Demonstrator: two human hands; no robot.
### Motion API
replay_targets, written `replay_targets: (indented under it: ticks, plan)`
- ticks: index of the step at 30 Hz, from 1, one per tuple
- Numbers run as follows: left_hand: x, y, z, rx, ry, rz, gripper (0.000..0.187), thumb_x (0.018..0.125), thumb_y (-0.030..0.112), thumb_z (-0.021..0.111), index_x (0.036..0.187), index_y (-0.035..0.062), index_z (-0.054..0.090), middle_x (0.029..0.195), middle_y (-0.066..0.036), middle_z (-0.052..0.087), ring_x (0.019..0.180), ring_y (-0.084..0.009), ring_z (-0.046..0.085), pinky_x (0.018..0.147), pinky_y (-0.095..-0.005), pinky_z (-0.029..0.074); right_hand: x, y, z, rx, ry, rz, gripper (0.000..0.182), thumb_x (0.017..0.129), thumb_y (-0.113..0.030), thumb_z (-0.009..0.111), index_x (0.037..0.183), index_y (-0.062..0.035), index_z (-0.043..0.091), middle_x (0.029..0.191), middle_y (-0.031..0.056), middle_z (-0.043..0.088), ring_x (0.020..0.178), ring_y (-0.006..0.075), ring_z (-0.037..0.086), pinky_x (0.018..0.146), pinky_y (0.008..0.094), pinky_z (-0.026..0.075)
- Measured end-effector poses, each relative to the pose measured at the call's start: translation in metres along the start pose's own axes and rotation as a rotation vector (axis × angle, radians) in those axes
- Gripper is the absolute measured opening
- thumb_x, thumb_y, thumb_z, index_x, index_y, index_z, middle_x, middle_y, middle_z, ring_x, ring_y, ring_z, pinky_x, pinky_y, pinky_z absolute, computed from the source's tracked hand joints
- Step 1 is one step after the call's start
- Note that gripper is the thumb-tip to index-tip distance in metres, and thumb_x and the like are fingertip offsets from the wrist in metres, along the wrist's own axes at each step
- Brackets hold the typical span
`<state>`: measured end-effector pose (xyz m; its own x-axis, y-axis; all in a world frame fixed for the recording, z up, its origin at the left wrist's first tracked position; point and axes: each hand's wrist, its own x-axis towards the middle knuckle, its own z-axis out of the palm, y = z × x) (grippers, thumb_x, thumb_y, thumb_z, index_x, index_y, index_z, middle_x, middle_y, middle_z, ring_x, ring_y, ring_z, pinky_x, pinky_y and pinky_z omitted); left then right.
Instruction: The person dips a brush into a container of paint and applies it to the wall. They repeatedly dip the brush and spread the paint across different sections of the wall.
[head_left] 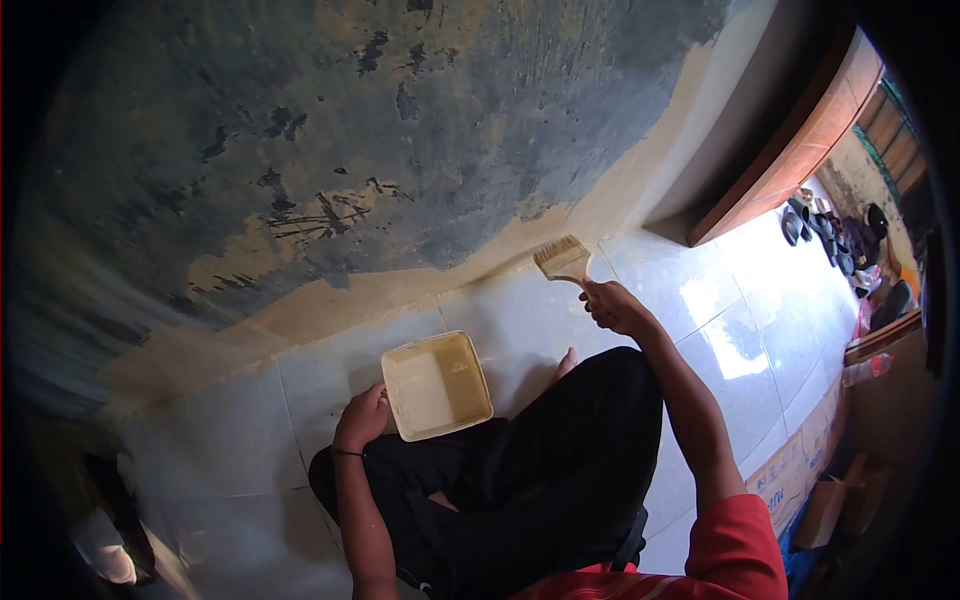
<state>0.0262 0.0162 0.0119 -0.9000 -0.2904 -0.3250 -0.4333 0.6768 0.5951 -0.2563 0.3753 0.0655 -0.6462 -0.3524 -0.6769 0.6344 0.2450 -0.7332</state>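
My right hand (614, 306) is closed round the handle of a wide paintbrush (564, 260), whose paint-coated bristles point up and left, near the foot of the wall. My left hand (362, 416) grips the left side of a square cream tub (488, 385), its fingers partly hidden by the tub. Inside the tub, cream-coloured paint coats the walls and bottom. Ahead stands a wall (480, 130) with a patchy blue-grey surface, dark flaked spots and cream paint along its lower edge.
Pale floor tiles (240, 440) lie beneath my crossed legs in black trousers (580, 440). A wooden door frame (790, 150) rises at the right. Beyond it are several shoes (825, 235). A flattened cardboard box (800, 460) lies at the lower right.
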Motion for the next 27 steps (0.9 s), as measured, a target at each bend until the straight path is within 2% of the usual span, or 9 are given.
replay_targets:
  ticks: [3,8,15,17,21,27]
  plan:
    - [-0.001,-0.003,0.000,0.010,-0.003,-0.001,0.028,0.086,0.014,0.044,0.110,0.0039,0.054,0.097,-0.020,0.062,0.092,-0.0363,0.059,0.078,-0.0422,0.047,-0.003,0.000,-0.004,0.027,0.008,-0.025,0.037,0.095,-0.036,0.043,0.096,0.0012,0.047,0.060,-0.0017,0.037,0.038,0.0048,0.026,0.034,0.0217,0.021]
    - [-0.002,-0.007,0.003,-0.002,0.001,0.012,0.028,0.085,0.014,0.045,0.110,0.0036,0.054,0.097,-0.020,0.062,0.092,-0.0354,0.059,0.078,-0.0416,0.047,-0.018,-0.007,-0.007,0.252,0.021,-0.154,0.034,0.095,-0.035,0.043,0.095,-0.0018,0.045,0.061,-0.0018,0.037,0.037,0.0041,0.026,0.032,0.0189,0.021]
    - [-0.002,-0.008,0.003,-0.017,0.011,0.030,0.028,0.085,0.013,0.045,0.109,0.0030,0.054,0.096,-0.020,0.062,0.092,-0.0361,0.059,0.078,-0.0428,0.047,-0.056,-0.023,0.011,0.431,0.071,-0.329,0.032,0.095,-0.036,0.042,0.095,-0.0046,0.043,0.058,-0.0036,0.036,0.037,0.0034,0.026,0.030,0.0180,0.021]
    - [-0.002,-0.008,0.003,-0.022,0.013,0.033,0.028,0.085,0.013,0.044,0.109,0.0032,0.055,0.096,-0.020,0.062,0.091,-0.0365,0.059,0.078,-0.0433,0.047,-0.061,-0.024,0.018,0.612,0.087,-0.459,0.031,0.095,-0.037,0.042,0.095,-0.0052,0.043,0.057,-0.0044,0.034,0.037,0.0029,0.026,0.030,0.0178,0.021]
    - [0.000,-0.005,0.003,0.001,-0.007,0.018,0.028,0.084,0.014,0.043,0.108,0.0033,0.055,0.095,-0.022,0.061,0.090,-0.0382,0.058,0.078,-0.0448,0.046,-0.051,-0.040,0.045,0.701,0.085,-0.485,0.031,0.095,-0.038,0.044,0.093,-0.0069,0.044,0.057,-0.0049,0.034,0.040,0.0029,0.028,0.032,0.0177,0.022]
    - [-0.002,-0.002,-0.001,0.010,-0.007,0.004,0.028,0.084,0.014,0.043,0.106,0.0029,0.056,0.096,-0.022,0.061,0.092,-0.0386,0.057,0.078,-0.0449,0.046,-0.042,-0.020,0.124,0.412,0.135,-0.476,0.041,0.093,-0.042,0.046,0.091,-0.0017,0.047,0.058,0.0002,0.040,0.038,0.0080,0.033,0.034,0.0227,0.024]
